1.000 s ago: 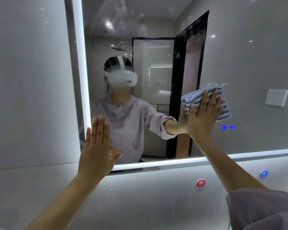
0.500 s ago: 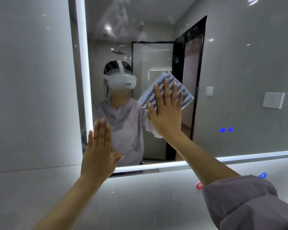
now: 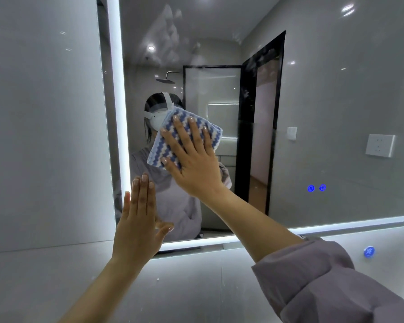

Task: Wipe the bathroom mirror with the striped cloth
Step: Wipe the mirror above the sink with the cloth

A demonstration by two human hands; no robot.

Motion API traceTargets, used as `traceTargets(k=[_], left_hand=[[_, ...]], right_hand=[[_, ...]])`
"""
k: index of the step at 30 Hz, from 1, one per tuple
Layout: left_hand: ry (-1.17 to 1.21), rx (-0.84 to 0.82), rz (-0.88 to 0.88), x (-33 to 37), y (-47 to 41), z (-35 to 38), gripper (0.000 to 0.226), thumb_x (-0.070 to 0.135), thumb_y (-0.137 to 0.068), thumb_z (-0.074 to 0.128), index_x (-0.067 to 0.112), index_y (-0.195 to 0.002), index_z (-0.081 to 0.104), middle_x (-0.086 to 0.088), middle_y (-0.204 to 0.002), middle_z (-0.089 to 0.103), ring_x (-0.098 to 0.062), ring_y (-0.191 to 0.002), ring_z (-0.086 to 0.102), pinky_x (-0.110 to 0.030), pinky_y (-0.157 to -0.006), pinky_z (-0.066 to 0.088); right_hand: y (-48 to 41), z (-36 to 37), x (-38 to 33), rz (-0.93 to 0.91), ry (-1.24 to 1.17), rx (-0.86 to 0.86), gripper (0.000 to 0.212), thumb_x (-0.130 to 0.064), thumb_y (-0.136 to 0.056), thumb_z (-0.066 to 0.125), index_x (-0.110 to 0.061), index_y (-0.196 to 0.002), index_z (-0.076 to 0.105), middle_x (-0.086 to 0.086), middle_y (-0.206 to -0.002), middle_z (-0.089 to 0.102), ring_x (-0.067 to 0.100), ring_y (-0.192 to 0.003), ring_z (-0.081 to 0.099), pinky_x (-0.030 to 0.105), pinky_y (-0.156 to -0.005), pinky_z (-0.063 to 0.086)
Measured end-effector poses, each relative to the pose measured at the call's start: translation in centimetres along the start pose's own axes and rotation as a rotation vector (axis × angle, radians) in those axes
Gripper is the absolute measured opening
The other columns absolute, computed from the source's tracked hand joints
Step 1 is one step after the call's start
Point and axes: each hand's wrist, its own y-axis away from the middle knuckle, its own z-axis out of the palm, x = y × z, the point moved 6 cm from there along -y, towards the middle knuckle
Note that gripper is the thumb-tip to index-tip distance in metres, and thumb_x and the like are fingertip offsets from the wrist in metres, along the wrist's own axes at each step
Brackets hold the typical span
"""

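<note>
1. While it lies flat on the mirror [image 3: 336, 101], the striped cloth [image 3: 158, 148] sits under the right hand [image 3: 196, 166], whose fingers are spread wide and straight.
2. Lower left, the left hand [image 3: 138, 227] is flat, fingers straight and close together.

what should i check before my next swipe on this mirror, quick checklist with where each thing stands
1. The striped cloth flat under the right hand: ok, straight spread fingers press it on the mirror.
2. Cloth folded into a pad: ok, its edges show past the fingertips.
3. The left hand clear of a downward swipe: not ok, it lies flat just below the cloth, at the mirror's lower left corner.
4. Left palm touching the glass: cannot tell.
5. Upper glass clean: not ok, hazy smears show near the top.
6. The blue touch buttons away from the cloth: ok, they are far to its right.
</note>
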Motion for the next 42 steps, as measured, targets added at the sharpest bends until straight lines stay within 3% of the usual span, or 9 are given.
traceTargets(k=[5, 10, 17, 22, 27, 32, 35, 42], left_hand=[[-0.029, -0.016, 0.01, -0.2, 0.2, 0.4, 0.111, 0.065, -0.065, 0.058, -0.006, -0.143, 0.023, -0.022, -0.153, 0.021, -0.04, -0.14, 0.022, -0.049, -0.11, 0.025], [-0.062, -0.021, 0.013, -0.3, 0.2, 0.6, 0.103, 0.071, -0.076, 0.026, -0.004, -0.145, 0.017, -0.02, -0.155, 0.015, -0.037, -0.143, 0.016, -0.047, -0.113, 0.023], [-0.039, -0.008, 0.007, -0.4, 0.0, 0.9, 0.103, 0.071, -0.075, 0.025, -0.003, -0.146, 0.016, -0.019, -0.156, 0.015, -0.037, -0.142, 0.018, -0.048, -0.11, 0.025], [-0.053, -0.017, 0.006, -0.5, 0.1, 0.9, 0.103, 0.071, -0.076, 0.025, -0.004, -0.146, 0.016, -0.019, -0.156, 0.014, -0.037, -0.143, 0.016, -0.048, -0.111, 0.025], [-0.043, 0.006, 0.014, -0.3, 0.2, 0.7, 0.103, 0.07, -0.076, 0.029, -0.005, -0.145, 0.019, -0.02, -0.155, 0.017, -0.038, -0.141, 0.019, -0.049, -0.11, 0.025], [-0.01, 0.035, 0.009, -0.2, 0.1, 0.4, 0.112, 0.062, -0.066, 0.064, -0.006, -0.144, 0.02, -0.021, -0.154, 0.018, -0.038, -0.141, 0.019, -0.05, -0.11, 0.026], [-0.001, 0.038, -0.001, -0.2, 0.1, 0.3, 0.113, 0.061, -0.063, 0.066, -0.006, -0.143, 0.023, -0.021, -0.153, 0.02, -0.039, -0.14, 0.021, -0.05, -0.109, 0.026], [0.014, 0.068, 0.0, -0.2, -0.1, 0.4, 0.11, 0.062, -0.063, 0.063, -0.005, -0.143, 0.026, -0.02, -0.153, 0.023, -0.039, -0.139, 0.023, -0.05, -0.109, 0.025]], right_hand=[[0.3, -0.5, 3.4, 0.05, 0.018, 0.024, 0.064, -0.055, -0.098, 0.028, -0.023, -0.152, 0.017, 0.009, -0.16, 0.009, 0.031, -0.147, 0.003, 0.048, -0.119, -0.004], [2.2, -1.4, 9.6, 0.167, 0.031, 0.035, 0.064, -0.056, -0.098, 0.02, -0.021, -0.152, 0.016, 0.013, -0.16, 0.009, 0.032, -0.147, 0.002, 0.048, -0.119, -0.003], [6.1, -2.0, 17.1, 0.297, 0.046, -0.008, 0.065, -0.053, -0.096, 0.023, -0.022, -0.152, 0.015, 0.014, -0.16, 0.008, 0.034, -0.147, 0.004, 0.055, -0.116, 0.011], [7.9, -2.5, 19.1, 0.396, 0.021, 0.041, 0.063, -0.054, -0.098, 0.017, -0.022, -0.152, 0.015, 0.011, -0.16, 0.01, 0.03, -0.147, 0.004, 0.047, -0.119, 0.004], [9.5, -1.9, 20.5, 0.545, 0.001, 0.062, 0.066, -0.056, -0.097, 0.015, -0.021, -0.152, 0.015, 0.01, -0.16, 0.01, 0.028, -0.148, 0.004, 0.045, -0.12, 0.004], [11.6, -1.6, 22.3, 0.804, -0.067, 0.109, 0.069, -0.054, -0.093, 0.013, -0.018, -0.152, 0.011, 0.012, -0.16, 0.005, 0.03, -0.147, 0.002, 0.045, -0.119, 0.0], [12.7, -1.6, 22.9, 0.931, -0.049, 0.125, 0.071, -0.054, -0.092, 0.011, -0.017, -0.152, 0.009, 0.01, -0.16, 0.005, 0.029, -0.148, 0.003, 0.044, -0.119, -0.002], [11.8, -1.5, 22.1, 1.023, -0.004, 0.075, 0.066, -0.046, -0.094, 0.015, -0.016, -0.152, 0.006, 0.011, -0.16, 0.002, 0.031, -0.147, 0.001, 0.045, -0.118, -0.001]])
